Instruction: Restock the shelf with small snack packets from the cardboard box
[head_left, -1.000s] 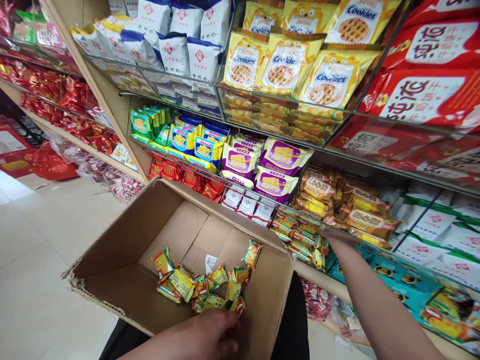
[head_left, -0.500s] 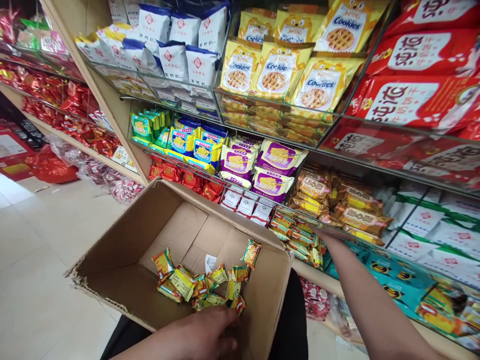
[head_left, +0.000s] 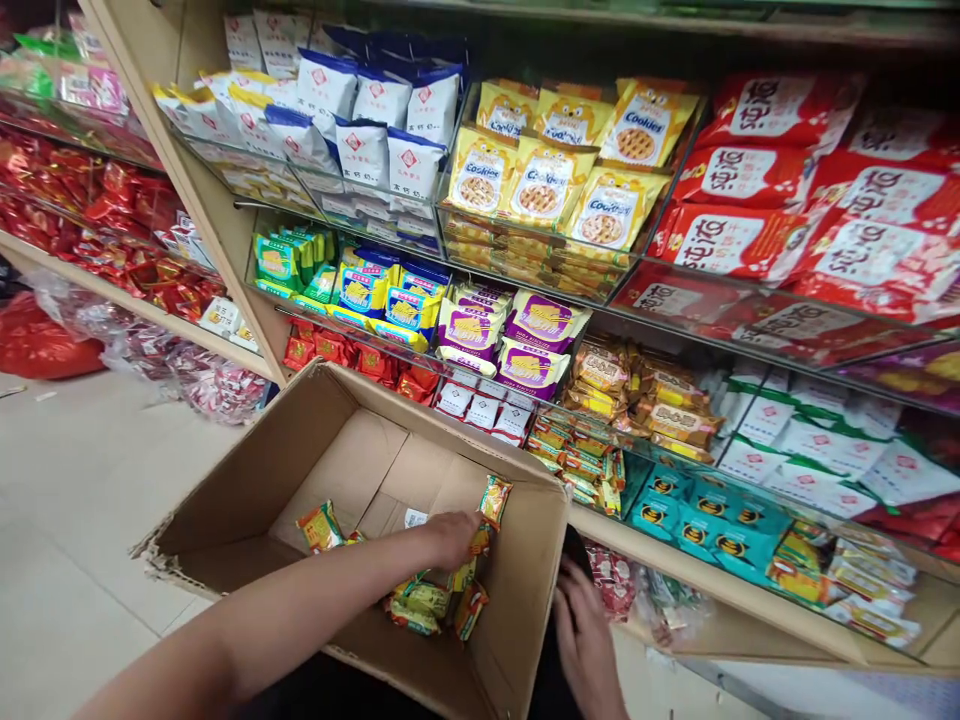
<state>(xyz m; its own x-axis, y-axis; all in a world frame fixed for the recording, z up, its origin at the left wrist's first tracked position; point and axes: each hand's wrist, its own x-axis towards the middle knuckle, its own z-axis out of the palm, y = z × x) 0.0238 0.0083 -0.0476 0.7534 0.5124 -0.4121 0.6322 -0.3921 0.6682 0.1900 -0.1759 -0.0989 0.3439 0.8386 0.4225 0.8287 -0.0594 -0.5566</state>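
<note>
A cardboard box [head_left: 225,500] stands open and tilted, with several small yellow and orange packets [head_left: 420,600] on its bottom. My left hand [head_left: 454,540] is inside the box among the packets, near the one with an orange wrapper [head_left: 495,500] at the right. Its fingers are bent and partly hidden, so whether it holds a packet cannot be told. Outside the box, by its right wall, is my right hand [head_left: 581,625], fingers apart and holding nothing.
Shelves ahead carry cookie bags [head_left: 540,190], red biscuit bags [head_left: 727,240], purple packs [head_left: 532,365] and teal packs [head_left: 697,520]. A bin of small yellow-orange packets [head_left: 577,465] sits right behind the box. Plastic bags lie on the floor at left.
My left hand has moved further into the box, up and over the packets. My right hand has come back from the lower shelf to the box's right side. The view has shifted.
</note>
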